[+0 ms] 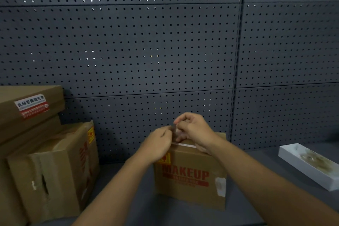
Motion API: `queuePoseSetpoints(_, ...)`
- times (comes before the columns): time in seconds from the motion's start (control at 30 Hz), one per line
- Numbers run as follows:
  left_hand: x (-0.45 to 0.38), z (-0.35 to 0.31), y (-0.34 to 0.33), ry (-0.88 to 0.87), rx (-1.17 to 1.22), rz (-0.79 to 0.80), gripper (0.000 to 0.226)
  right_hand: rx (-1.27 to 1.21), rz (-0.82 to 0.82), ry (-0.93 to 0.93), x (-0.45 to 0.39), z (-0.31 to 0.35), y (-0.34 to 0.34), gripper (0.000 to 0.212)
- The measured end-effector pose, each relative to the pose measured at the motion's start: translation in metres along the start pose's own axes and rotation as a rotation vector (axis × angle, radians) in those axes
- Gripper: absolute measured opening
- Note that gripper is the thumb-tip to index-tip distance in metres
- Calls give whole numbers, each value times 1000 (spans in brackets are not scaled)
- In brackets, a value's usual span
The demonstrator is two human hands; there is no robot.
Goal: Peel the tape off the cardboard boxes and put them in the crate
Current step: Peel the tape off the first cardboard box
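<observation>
- Head cam, wide-angle, faces fwd & slightly down at pegboard wall [146, 42] filling upper frame.
- Close range; forearms enter from bottom edge; single view.

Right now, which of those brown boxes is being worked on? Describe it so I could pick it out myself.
Start at the dark pegboard wall and look down to the grey shelf below it. The box stands alone near the middle, with both hands at its top edge. Unlike the worn stacked boxes at the left, it has MAKEUP printed in red on its front.
</observation>
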State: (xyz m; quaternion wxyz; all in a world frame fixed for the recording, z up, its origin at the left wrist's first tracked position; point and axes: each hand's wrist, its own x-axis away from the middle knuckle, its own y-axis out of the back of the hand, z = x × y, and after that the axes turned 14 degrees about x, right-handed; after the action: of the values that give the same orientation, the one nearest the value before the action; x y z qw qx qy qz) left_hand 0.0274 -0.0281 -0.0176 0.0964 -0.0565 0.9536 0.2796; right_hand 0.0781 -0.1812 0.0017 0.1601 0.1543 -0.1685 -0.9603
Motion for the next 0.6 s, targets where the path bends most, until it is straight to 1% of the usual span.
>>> queuePoseSetpoints(0.07,1,4,-2,27,-77,-35,45,46,-58,-1,1,1,-1,7)
queuePoseSetpoints(0.17,2,7,-5,61,-249,-27,43,142,-192,-39,1,0,6,13)
queuePoseSetpoints(0.2,2,5,-5,64,-299,-13,44,170,-203,-55,3,0,11,15)
queuePoseSetpoints(0.27,3,1,-6,61,-375,19,49,222,-163,-65,10,0,21,19)
queuePoseSetpoints(0.33,4,-2,-7,79,-405,57,54,276,-148,-50,18,0,29,22)
queuePoseSetpoints(0.37,5,-2,-8,92,-409,63,55,305,-170,-45,22,1,35,27)
queuePoseSetpoints(0.4,5,-2,-7,107,-404,63,57,296,-212,-59,23,1,41,34)
queuePoseSetpoints(0.43,5,-2,-5,116,-402,61,58,228,-264,-94,24,0,50,36)
queuePoseSetpoints(0.53,4,-1,-2,145,-421,77,57,-78,-381,-206,24,-8,80,30)
queuePoseSetpoints(0.6,2,-3,-4,174,-430,83,57,-148,-397,-251,27,-13,89,31)
